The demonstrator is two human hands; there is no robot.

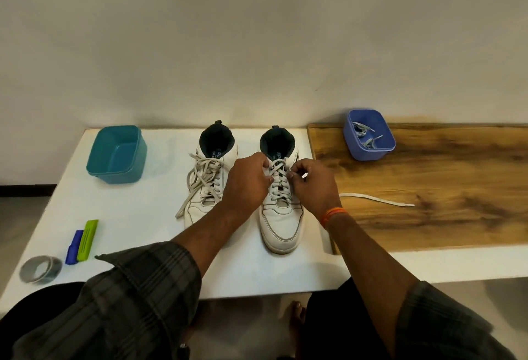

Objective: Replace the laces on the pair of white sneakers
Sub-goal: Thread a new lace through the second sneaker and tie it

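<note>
Head view: right sneaker [281, 216] is sitting upright on the white table [137, 216], toe pointing toward the person, just beside the edge of the wooden board [428, 188]. Its lace [278, 179] is running criss-cross through the eyelets; one loose end [377, 199] is trailing out to the right across the board. Left hand [248, 183] is gripping the upper part of the shoe on its left side, fingers curled over the lacing near the top eyelets. Right hand [311, 181] is pinching the lace at the top eyelets on the right side, thumb and fingertips closed on it; exact strand can't be told. An orange band [333, 216] is sitting on the right wrist.

Left sneaker [208, 185] is standing parallel, close beside the first, w/ its lace [200, 179] loosened and hanging slack, ends spilling onto the table to its left.

Further out: teal tub [117, 155] is sitting at the far left of the table, well apart from the shoes. Blue-violet tub [370, 135] is sitting at the far edge of the board, holding what look like bundled grey laces [367, 136]. At near left, a blue marker [73, 248] and a green clip-like item [88, 241] are lying side by side, touching or nearly so; a roll of grey tape [40, 269] is lying flat near the table corner. Dark checked sleeves [128, 296] are covering both upper arms.
</note>
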